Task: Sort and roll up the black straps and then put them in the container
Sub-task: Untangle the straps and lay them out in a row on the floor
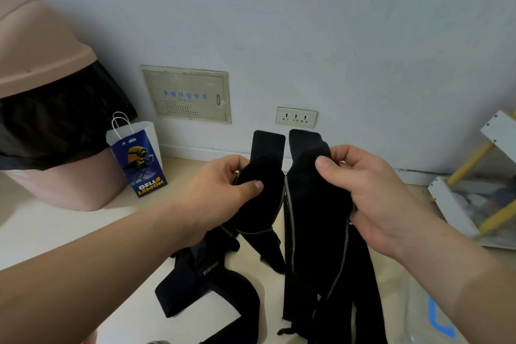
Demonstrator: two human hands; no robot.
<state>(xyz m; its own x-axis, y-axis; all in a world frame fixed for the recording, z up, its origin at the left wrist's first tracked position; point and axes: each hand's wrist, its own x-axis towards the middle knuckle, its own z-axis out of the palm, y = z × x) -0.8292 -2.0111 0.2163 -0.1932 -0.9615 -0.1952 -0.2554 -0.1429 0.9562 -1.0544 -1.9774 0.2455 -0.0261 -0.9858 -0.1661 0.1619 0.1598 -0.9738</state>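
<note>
Black straps (315, 232) hang long and loose from both hands, none of them rolled as far as can be seen, so the sorting looks barely begun. Another strap (201, 282) lies unrolled on the floor under the left forearm. The left hand (223, 193) pinches one strap's upper end, and the right hand (371, 198) pinches a second, thumbs on top. The clear container (418, 315) shows partly at lower right, with no strap visible inside.
</note>
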